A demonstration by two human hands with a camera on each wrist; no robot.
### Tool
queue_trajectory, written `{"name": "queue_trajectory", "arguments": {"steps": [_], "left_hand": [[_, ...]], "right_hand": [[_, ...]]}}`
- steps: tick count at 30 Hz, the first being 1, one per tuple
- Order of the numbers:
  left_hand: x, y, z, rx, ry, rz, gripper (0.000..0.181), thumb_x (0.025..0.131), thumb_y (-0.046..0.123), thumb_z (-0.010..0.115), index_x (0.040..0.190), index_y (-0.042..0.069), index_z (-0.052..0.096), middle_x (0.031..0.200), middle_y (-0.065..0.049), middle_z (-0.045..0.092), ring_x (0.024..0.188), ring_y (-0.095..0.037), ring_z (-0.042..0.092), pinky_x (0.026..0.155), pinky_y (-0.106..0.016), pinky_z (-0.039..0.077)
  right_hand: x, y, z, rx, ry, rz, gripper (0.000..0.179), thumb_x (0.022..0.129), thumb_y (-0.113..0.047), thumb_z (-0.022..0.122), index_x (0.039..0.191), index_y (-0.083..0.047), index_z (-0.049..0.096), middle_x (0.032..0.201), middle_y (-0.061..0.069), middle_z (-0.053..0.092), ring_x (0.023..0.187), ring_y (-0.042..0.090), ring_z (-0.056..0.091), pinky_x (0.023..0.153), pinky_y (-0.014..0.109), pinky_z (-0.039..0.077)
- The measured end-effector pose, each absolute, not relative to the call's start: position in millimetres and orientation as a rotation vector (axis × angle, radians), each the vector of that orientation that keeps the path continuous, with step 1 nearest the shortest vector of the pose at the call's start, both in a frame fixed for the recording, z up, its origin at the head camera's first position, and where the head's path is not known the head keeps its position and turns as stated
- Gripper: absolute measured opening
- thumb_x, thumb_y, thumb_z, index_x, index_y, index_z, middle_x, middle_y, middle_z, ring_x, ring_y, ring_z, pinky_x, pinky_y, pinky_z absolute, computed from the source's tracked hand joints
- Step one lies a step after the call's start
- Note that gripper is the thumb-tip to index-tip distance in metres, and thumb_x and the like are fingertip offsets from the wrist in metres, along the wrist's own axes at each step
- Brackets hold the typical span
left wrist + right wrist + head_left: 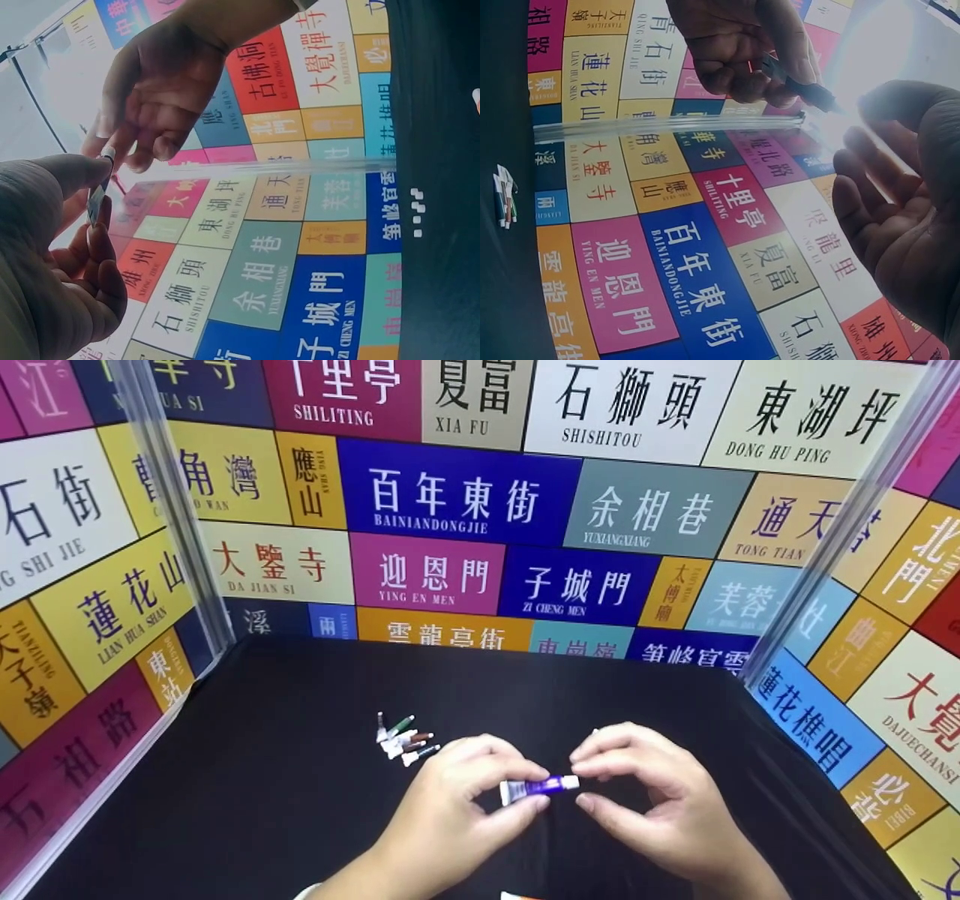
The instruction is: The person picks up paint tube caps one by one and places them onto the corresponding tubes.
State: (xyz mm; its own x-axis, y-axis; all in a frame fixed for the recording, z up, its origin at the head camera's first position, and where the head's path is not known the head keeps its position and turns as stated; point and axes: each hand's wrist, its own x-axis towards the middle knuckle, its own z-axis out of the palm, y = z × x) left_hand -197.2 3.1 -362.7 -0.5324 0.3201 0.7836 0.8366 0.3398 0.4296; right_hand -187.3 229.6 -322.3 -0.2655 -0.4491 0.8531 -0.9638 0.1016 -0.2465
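Note:
My left hand [469, 802] pinches a small purple paint tube [546, 786] with a white cap between thumb and fingertips, above the black table. The cap end points toward my right hand [660, 795]. The right thumb and fingers stand apart on either side of the cap, fingertips close to it and holding nothing. In the right wrist view the tube [810, 91] shows dark against a bright light, in the left hand [742, 45]. In the left wrist view the tube [96, 201] is seen nearly edge-on.
Several small tubes [405, 742] with white ends lie in a group on the black table [300, 795], left of the hands. Several white bits [418, 214] show on the table in the left wrist view. An orange-and-white thing [521, 896] pokes in at the bottom edge. Sign-printed walls [457, 495] surround the table.

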Motion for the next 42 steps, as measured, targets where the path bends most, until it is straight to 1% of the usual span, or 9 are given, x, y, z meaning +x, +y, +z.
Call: {"name": "queue_trajectory", "arguments": {"steps": [4, 8, 12, 22, 27, 30, 32, 38, 42], "left_hand": [[-197.6, 3.1, -362.4, -1.014, -2.005, -1.151, 0.016, 0.084, 0.033, 0.078, 0.1, 0.033, 0.075, 0.095, 0.021, 0.066, 0.093, 0.003, 0.058, 0.084, -0.015, 0.048], [-197.6, 3.5, -362.1, -1.02, -2.002, -1.157, 0.016, 0.084, 0.031, 0.078, 0.099, 0.033, 0.075, 0.095, 0.021, 0.066, 0.093, 0.003, 0.058, 0.083, -0.015, 0.048], [-197.3, 3.9, -361.9, -1.018, -2.016, -1.166, 0.016, 0.084, 0.031, 0.079, 0.099, 0.033, 0.075, 0.095, 0.022, 0.066, 0.093, 0.003, 0.058, 0.083, -0.015, 0.048], [-197.1, 5.0, -362.6, -1.016, -2.023, -1.149, 0.016, 0.083, 0.032, 0.079, 0.099, 0.033, 0.075, 0.094, 0.022, 0.066, 0.093, 0.004, 0.058, 0.082, -0.015, 0.048], [-197.0, 4.9, -362.9, -1.009, -2.03, -1.15, 0.014, 0.085, 0.036, 0.077, 0.099, 0.034, 0.075, 0.094, 0.023, 0.066, 0.093, 0.004, 0.058, 0.082, -0.015, 0.048], [-196.9, 4.5, -363.1, -1.002, -2.04, -1.157, 0.014, 0.086, 0.038, 0.075, 0.099, 0.034, 0.075, 0.095, 0.023, 0.065, 0.093, 0.004, 0.058, 0.082, -0.016, 0.048], [-196.8, 4.4, -363.3, -1.001, -2.044, -1.161, 0.014, 0.086, 0.037, 0.076, 0.099, 0.034, 0.075, 0.095, 0.023, 0.065, 0.093, 0.004, 0.058, 0.082, -0.016, 0.049], [-197.1, 3.9, -363.8, -0.994, -2.052, -1.181, 0.015, 0.084, 0.034, 0.078, 0.099, 0.035, 0.075, 0.095, 0.023, 0.065, 0.093, 0.004, 0.058, 0.082, -0.017, 0.049], [-197.5, 4.0, -364.0, -0.995, -2.049, -1.191, 0.014, 0.085, 0.035, 0.077, 0.099, 0.035, 0.075, 0.095, 0.024, 0.065, 0.094, 0.004, 0.058, 0.082, -0.017, 0.049]], "right_hand": [[-189.0, 228.5, -322.2, 1.422, -1.763, 1.072, 0.032, 0.068, 0.015, 0.077, 0.096, 0.0, 0.073, 0.095, 0.011, 0.068, 0.09, 0.02, 0.062, 0.088, 0.024, 0.049], [-190.1, 228.0, -322.9, 1.387, -1.8, 1.052, 0.034, 0.067, 0.016, 0.078, 0.095, -0.003, 0.073, 0.09, 0.009, 0.068, 0.085, 0.018, 0.062, 0.082, 0.023, 0.049], [-189.4, 227.6, -324.7, 1.308, -1.863, 1.037, 0.036, 0.066, 0.016, 0.079, 0.095, -0.006, 0.074, 0.087, 0.006, 0.069, 0.081, 0.015, 0.063, 0.082, 0.021, 0.049], [-187.8, 227.0, -325.7, 1.231, -1.931, 1.031, 0.033, 0.068, 0.012, 0.079, 0.091, -0.011, 0.074, 0.081, 0.001, 0.069, 0.075, 0.01, 0.062, 0.071, 0.02, 0.05], [-189.8, 229.0, -325.9, 1.26, -1.915, 1.045, 0.037, 0.068, 0.011, 0.08, 0.098, -0.008, 0.074, 0.085, 0.004, 0.069, 0.075, 0.012, 0.06, 0.068, 0.022, 0.049], [-190.2, 230.5, -325.2, 1.276, -1.899, 1.048, 0.043, 0.065, 0.009, 0.082, 0.104, -0.007, 0.073, 0.092, 0.007, 0.069, 0.08, 0.014, 0.06, 0.065, 0.023, 0.047], [-189.7, 231.0, -324.6, 1.288, -1.889, 1.037, 0.044, 0.064, 0.007, 0.084, 0.104, -0.006, 0.072, 0.097, 0.009, 0.07, 0.086, 0.015, 0.061, 0.068, 0.022, 0.048], [-188.2, 230.1, -323.2, 1.366, -1.851, 1.001, 0.039, 0.065, 0.01, 0.082, 0.1, -0.005, 0.073, 0.104, 0.01, 0.07, 0.096, 0.02, 0.063, 0.089, 0.021, 0.049], [-188.5, 229.3, -322.8, 1.423, -1.815, 1.022, 0.038, 0.067, 0.014, 0.079, 0.1, -0.004, 0.073, 0.102, 0.011, 0.068, 0.096, 0.021, 0.062, 0.09, 0.023, 0.048]]}}
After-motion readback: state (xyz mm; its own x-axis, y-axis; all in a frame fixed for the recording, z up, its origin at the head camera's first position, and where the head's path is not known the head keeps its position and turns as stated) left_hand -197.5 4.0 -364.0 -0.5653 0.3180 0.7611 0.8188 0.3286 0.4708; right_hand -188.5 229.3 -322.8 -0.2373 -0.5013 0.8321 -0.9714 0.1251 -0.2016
